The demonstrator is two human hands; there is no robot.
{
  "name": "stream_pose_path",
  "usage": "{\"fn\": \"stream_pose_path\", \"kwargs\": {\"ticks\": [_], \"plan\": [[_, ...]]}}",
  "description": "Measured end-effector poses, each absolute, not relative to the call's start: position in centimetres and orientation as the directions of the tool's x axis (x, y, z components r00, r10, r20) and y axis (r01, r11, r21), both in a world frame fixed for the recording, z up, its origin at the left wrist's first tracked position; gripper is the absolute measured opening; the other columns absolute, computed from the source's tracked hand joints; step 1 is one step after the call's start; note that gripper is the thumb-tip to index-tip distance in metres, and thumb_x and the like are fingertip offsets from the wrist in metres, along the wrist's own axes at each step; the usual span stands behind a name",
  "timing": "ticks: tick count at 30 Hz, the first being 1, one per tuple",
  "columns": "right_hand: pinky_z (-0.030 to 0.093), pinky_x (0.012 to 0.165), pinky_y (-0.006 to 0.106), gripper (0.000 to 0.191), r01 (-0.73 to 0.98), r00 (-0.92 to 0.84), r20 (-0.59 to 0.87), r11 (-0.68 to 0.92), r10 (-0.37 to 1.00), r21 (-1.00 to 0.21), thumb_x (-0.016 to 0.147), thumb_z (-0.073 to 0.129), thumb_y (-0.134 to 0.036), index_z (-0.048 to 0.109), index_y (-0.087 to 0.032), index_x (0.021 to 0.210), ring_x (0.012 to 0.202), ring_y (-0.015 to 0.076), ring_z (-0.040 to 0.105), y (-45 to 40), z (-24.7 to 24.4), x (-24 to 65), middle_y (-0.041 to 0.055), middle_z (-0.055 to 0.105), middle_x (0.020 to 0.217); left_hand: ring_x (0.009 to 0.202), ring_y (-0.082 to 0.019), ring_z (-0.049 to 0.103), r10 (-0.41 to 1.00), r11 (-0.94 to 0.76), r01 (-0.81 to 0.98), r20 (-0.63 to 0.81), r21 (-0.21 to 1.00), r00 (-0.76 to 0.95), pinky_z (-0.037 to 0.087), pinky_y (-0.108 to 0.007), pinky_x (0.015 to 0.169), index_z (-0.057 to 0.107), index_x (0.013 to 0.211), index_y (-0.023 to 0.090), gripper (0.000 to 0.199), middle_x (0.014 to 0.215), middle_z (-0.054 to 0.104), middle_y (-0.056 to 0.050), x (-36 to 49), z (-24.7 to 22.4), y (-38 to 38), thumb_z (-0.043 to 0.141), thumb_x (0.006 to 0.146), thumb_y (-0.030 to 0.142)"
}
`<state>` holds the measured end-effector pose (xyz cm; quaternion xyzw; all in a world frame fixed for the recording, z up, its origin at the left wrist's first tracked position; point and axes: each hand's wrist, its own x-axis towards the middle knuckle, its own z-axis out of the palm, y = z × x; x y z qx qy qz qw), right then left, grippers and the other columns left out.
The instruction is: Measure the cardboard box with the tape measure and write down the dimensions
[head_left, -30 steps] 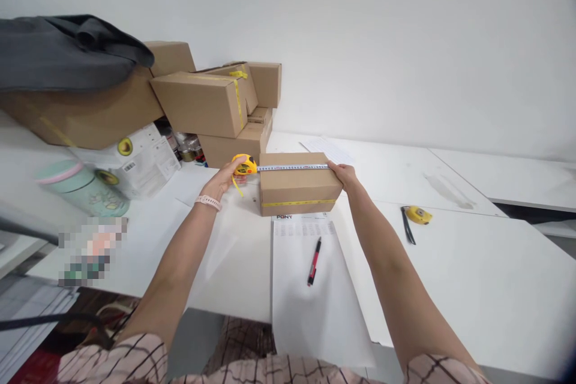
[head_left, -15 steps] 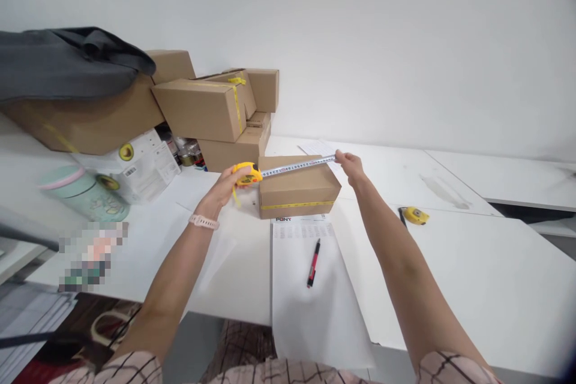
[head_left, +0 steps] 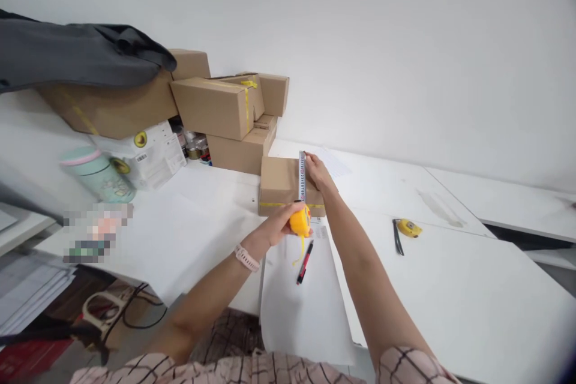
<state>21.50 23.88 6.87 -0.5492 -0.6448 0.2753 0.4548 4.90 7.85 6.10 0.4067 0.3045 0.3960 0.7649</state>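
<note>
A cardboard box (head_left: 278, 176) lies on the white table before me. My left hand (head_left: 281, 223) is closed round a yellow tape measure (head_left: 299, 221), just in front of the box's near edge. Its silver blade (head_left: 302, 175) runs away from me across the box top, from front to back. At the far end of the blade, my right hand (head_left: 318, 173) pinches the tip near the box's back edge. Paper (head_left: 306, 318) lies in front of the box, and a red and black pen (head_left: 305, 263) rests on it.
Several cardboard boxes (head_left: 211, 109) are stacked at the back left, partly under a dark grey bag (head_left: 85, 54). A mint-green bottle (head_left: 101, 177) stands at the left. Another yellow tape measure (head_left: 409, 228) with a black strap lies at the right. Behind everything is a wall (head_left: 382, 54).
The tape has turned from lying along the box's length to running front to back. My left hand came towards me and right; my right hand moved left.
</note>
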Motion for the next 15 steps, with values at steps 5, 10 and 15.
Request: {"fn": "stream_pose_path", "kwargs": {"ticks": [5, 10, 15], "plan": [[0.025, 0.123, 0.045, 0.065, 0.616, -0.016, 0.276, 0.227, 0.961, -0.754, 0.100, 0.022, -0.059, 0.055, -0.027, 0.146, 0.144, 0.0245, 0.043, 24.0, 6.4, 21.0, 0.0046, 0.052, 0.153, 0.064, -0.022, 0.070, 0.874, 0.420, -0.382, -0.252, 0.823, 0.416, 0.061, -0.041, 0.070, 0.062, 0.087, 0.013, 0.032, 0.080, 0.066, -0.007, 6.1, 7.1, 10.3, 0.073, 0.084, 0.043], [0.019, 0.125, 0.047, 0.078, 0.636, -0.020, 0.164, 0.139, 0.986, -0.759, 0.099, 0.007, -0.065, 0.054, -0.027, 0.147, 0.150, 0.0253, 0.035, 24.8, 6.2, 20.6, 0.0035, 0.048, 0.156, 0.061, -0.021, 0.069, 0.860, 0.476, -0.412, -0.313, 0.777, 0.402, 0.062, -0.041, 0.068, 0.059, 0.087, 0.014, 0.028, 0.077, 0.065, -0.006, 6.7, 6.7, 10.4, 0.072, 0.086, 0.039], [0.020, 0.123, 0.054, 0.080, 0.730, -0.030, 0.110, 0.097, 0.993, -0.677, 0.100, 0.002, -0.060, 0.060, -0.024, 0.141, 0.147, 0.0299, 0.039, 25.7, 6.2, 20.2, 0.0093, 0.054, 0.151, 0.059, -0.019, 0.067, 0.861, 0.479, -0.420, -0.319, 0.771, 0.397, 0.062, -0.040, 0.068, 0.059, 0.084, 0.015, 0.027, 0.073, 0.064, -0.004, 6.8, 6.5, 10.2, 0.071, 0.086, 0.038]]}}
